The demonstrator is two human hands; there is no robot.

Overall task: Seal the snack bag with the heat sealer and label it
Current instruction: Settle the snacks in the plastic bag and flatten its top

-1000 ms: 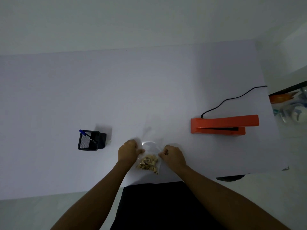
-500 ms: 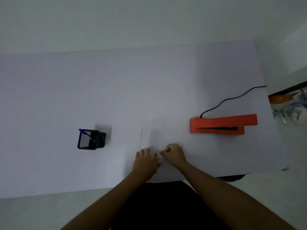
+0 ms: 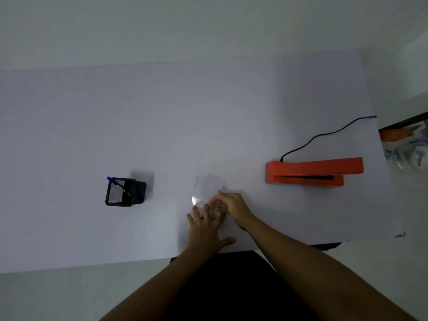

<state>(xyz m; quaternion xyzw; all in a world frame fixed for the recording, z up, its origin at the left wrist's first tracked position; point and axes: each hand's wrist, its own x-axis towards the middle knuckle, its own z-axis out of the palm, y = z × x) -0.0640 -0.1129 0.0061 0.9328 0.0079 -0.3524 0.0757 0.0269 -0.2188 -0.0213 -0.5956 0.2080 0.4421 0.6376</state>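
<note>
White tabletop (image 3: 162, 126) fills the view, wide and bare across the far side. Over on the right sits the orange heat sealer (image 3: 312, 173), lying lengthwise with its arm slightly raised off the base, a black cord (image 3: 324, 135) trailing from its left end away toward the far right edge. On the left, well apart from it, stands a black mesh pen holder (image 3: 122, 192) with a blue-capped pen (image 3: 118, 185) leaning inside.

Down at the near centre, both hands are on the clear snack bag (image 3: 208, 188), which lies flat on the tabletop between holder and sealer, its far end see-through and faintly glinting. The left hand (image 3: 205, 230) is spread flat, palm down, fingers splayed, pressing on the near part of the bag — nothing pinched there. The right hand (image 3: 232, 206) is just beyond it, touching the left hand's fingertips, its fingers curled loosely with the tips on the plastic; whether that grip actually pinches the bag, I cannot tell. The snacks are hidden under the hands.
</note>
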